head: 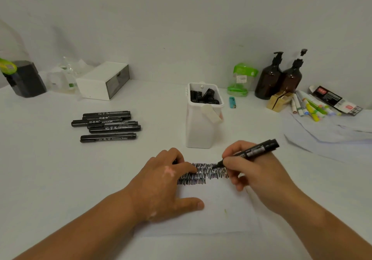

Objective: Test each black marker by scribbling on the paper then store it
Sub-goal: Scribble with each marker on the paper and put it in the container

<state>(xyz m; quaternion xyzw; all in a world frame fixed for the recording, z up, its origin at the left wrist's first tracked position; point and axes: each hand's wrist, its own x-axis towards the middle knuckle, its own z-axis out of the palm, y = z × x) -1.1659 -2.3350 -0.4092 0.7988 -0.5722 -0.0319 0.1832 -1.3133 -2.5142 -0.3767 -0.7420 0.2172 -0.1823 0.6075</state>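
Six capped black permanent markers (108,124) lie in a loose pile on the white table (50,179), well to the left of the tall white plastic container (200,128). That container stands just beyond the paper, and inside its open top a cluster of black marker ends (203,97) points upward.

Nearest the camera, a white sheet of paper (221,211) lies flat on the table, and a band of dense black zigzag scribble (203,174) runs across its upper part. The right hand (253,172) grips an uncapped black marker (254,149) between thumb and curled fingers, barrel slanting up to the right. The marker's tip touches the paper at the top edge of the scribble.

The left hand (165,187) rests palm down on the left part of the paper, with the thumb stretched flat along the sheet and the index finger reaching onto the scribble. Its other fingers are bent, with a scrap of black beside them; whether they hold anything cannot be told.

Against the back wall stand a white drawer box with a grey front (102,80), two brown pump bottles (269,78), and a small blue lighter (232,102). A heap of pastel coloured markers (310,108) lies at far right.
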